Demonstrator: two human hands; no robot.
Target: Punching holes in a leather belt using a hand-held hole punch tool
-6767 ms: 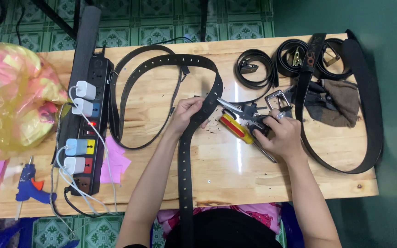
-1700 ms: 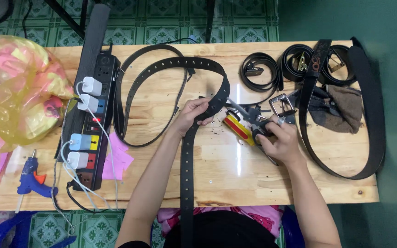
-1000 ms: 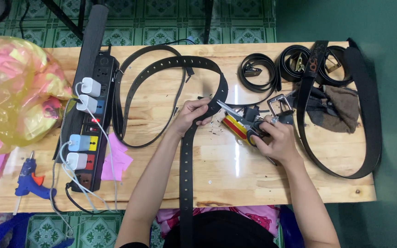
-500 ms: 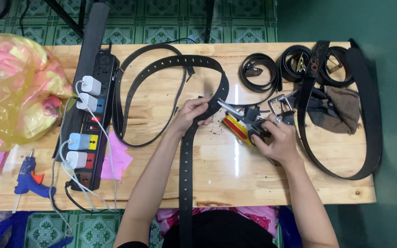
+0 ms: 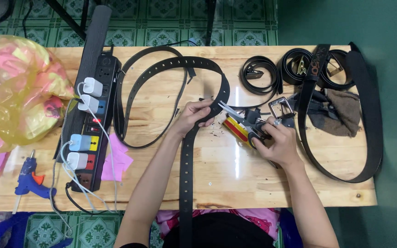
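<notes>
A long black belt (image 5: 185, 183) runs from the table's near edge up the middle of the wooden table (image 5: 217, 183) to the person's hands, pierced by a row of paired holes along its length. The left hand (image 5: 197, 117) is closed on the belt's upper end, pinching it just beside the blades. The right hand (image 5: 276, 143) is wrapped around the handles of a pair of scissors (image 5: 242, 120), whose blades stand slightly apart, tips at the strap edge. Risk noted: the left fingertips lie very near the blades, so a slip on the stiff strap could nick them, and a skewed cut would leave a ragged end. Dark scraps lie on the wood near the cut. A yellow and red box (image 5: 236, 130) sits under the scissors. Farther off lie a metal buckle (image 5: 281, 107), coiled belts (image 5: 259, 76), and at left a power strip (image 5: 93, 124).
</notes>
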